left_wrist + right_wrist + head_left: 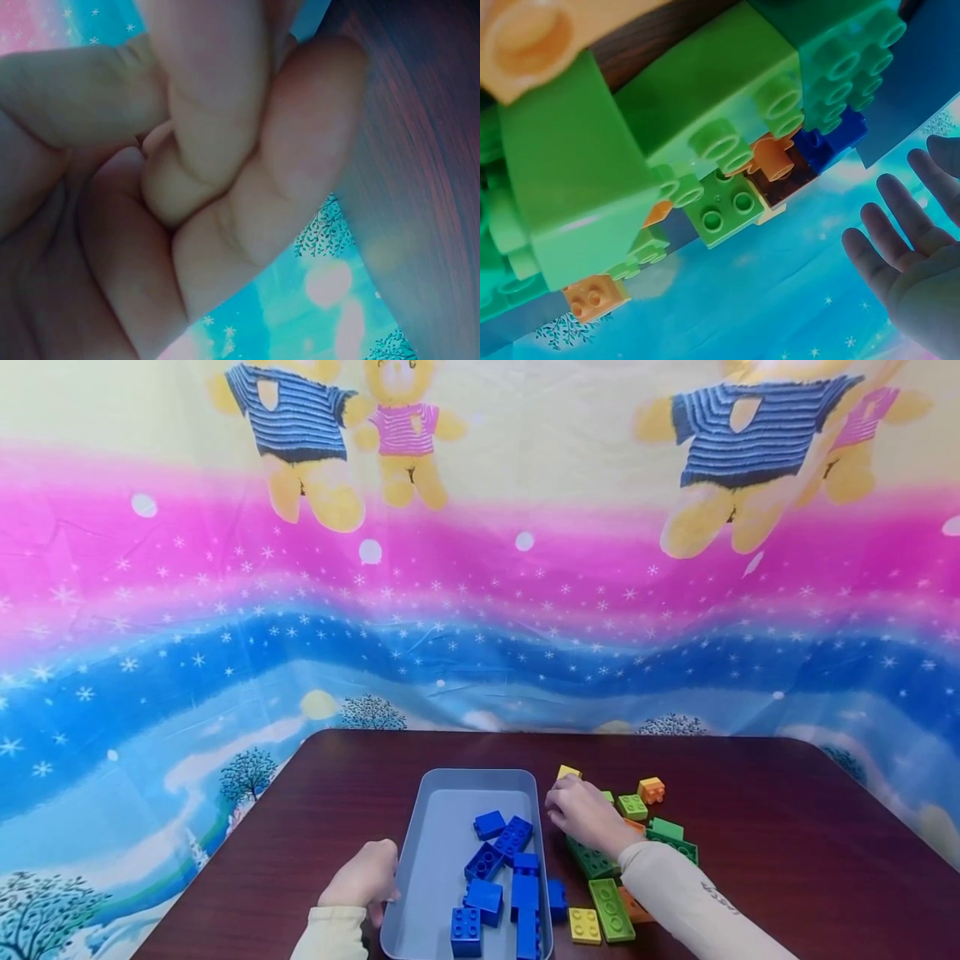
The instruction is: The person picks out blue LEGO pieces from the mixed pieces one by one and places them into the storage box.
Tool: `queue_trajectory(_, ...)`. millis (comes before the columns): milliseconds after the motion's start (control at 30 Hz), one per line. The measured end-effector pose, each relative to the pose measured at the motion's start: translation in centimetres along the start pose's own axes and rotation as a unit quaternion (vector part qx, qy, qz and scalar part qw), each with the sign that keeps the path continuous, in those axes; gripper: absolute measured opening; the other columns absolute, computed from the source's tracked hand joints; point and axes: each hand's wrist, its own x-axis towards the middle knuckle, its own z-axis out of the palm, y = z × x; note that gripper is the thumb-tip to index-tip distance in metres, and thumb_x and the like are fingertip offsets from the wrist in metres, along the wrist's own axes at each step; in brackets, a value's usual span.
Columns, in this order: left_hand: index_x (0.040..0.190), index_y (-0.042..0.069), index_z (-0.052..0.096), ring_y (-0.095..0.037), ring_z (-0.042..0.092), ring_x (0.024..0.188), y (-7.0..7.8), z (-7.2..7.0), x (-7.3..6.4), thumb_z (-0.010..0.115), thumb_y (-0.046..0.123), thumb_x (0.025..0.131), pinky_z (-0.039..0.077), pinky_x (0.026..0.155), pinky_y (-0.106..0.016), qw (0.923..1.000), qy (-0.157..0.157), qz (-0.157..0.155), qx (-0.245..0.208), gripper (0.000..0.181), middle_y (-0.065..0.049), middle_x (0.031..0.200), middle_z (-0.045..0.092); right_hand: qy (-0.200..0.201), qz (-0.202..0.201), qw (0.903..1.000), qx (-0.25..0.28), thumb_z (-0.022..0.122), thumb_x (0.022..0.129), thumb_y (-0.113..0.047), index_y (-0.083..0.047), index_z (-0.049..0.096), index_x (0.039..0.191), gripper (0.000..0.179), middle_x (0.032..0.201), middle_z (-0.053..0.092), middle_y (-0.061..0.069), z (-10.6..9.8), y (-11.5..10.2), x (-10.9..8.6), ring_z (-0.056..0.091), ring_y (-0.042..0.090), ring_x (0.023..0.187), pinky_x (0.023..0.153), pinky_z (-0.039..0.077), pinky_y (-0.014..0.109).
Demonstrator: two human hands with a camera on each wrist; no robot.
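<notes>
In the head view my left hand (363, 875) is beside the left rim of a grey tray (435, 827), knuckles near it. Curled fingers (217, 97) fill the left wrist view, with nothing visible inside them. Several blue toy blocks (483, 900) lie in the tray. My right hand (588, 812) is over the loose blocks right of the tray, close to a yellow block (568, 772). The right wrist view shows its fingers (907, 210) fairly straight and spread, holding nothing. Nearest in that view are light green blocks (705, 82).
Right of the tray lie an orange block (652, 790), a light green block (611, 910), a yellow block (584, 926) and a dark green block (592, 860). A blue block (557, 900) stands outside the tray's right wall. Behind the brown table (262, 877) hangs a printed cloth (480, 568).
</notes>
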Motion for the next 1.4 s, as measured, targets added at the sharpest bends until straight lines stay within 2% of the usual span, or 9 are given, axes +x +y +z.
queue_trajectory(233, 0.066, -0.002, 0.046, -0.020, 0.053, 0.032, 0.1, -0.1, 0.0, 0.065, -0.014, 0.067, 0.048, 0.045, -0.027, 1.0000, 0.000, 0.002, 0.005, 0.023, -0.011, 0.055, 0.047, -0.005, 0.006, 1.0000, 0.002, 0.070, 0.074, -0.010, -0.007, 0.066, 0.076, 0.005, 0.077, 0.059, 0.001, 0.0, 0.6, -0.2, 0.055, 0.021, 0.084, 0.070, 0.049, 0.033)
queue_trajectory(600, 0.069, -0.004, 0.047, -0.020, 0.054, 0.033, 0.1, 0.1, 0.0, 0.067, -0.012, 0.068, 0.049, 0.046, -0.028, 0.9999, -0.001, -0.009, 0.012, 0.021, -0.013, 0.057, 0.050, -0.001, 0.003, 1.0000, -0.006, 0.070, 0.074, -0.010, -0.008, 0.067, 0.076, 0.004, 0.076, 0.059, 0.000, 0.1, 1.1, -0.7, 0.053, 0.019, 0.079, 0.067, 0.047, 0.035)
queue_trajectory(867, 0.067, -0.003, 0.046, -0.020, 0.054, 0.033, 0.0, -0.1, 0.0, 0.066, -0.012, 0.067, 0.049, 0.046, -0.028, 0.9999, 0.001, -0.005, 0.010, 0.022, -0.012, 0.056, 0.049, 0.002, 0.028, 0.9995, 0.011, 0.069, 0.075, -0.009, -0.007, 0.067, 0.078, 0.004, 0.077, 0.060, 0.000, -0.2, 1.5, -0.9, 0.052, 0.017, 0.076, 0.066, 0.047, 0.032)
queue_trajectory(1133, 0.068, -0.003, 0.047, -0.019, 0.054, 0.033, 0.0, 0.0, 0.1, 0.067, -0.011, 0.068, 0.049, 0.046, -0.028, 0.9998, 0.000, -0.010, 0.016, 0.021, -0.012, 0.057, 0.050, -0.017, 0.046, 0.9987, 0.016, 0.069, 0.075, -0.010, -0.005, 0.066, 0.078, 0.006, 0.077, 0.059, 0.001, -0.2, 1.7, -1.1, 0.052, 0.017, 0.075, 0.064, 0.047, 0.031)
queue_trajectory(1400, 0.069, -0.003, 0.046, -0.020, 0.054, 0.033, 0.0, 0.1, 0.1, 0.067, -0.011, 0.068, 0.049, 0.046, -0.029, 0.9999, -0.003, -0.007, 0.007, 0.022, -0.012, 0.059, 0.050, -0.030, 0.063, 0.9973, 0.025, 0.068, 0.076, -0.008, -0.007, 0.067, 0.080, 0.004, 0.080, 0.060, 0.002, 0.0, 1.6, -1.2, 0.053, 0.018, 0.078, 0.067, 0.048, 0.031)
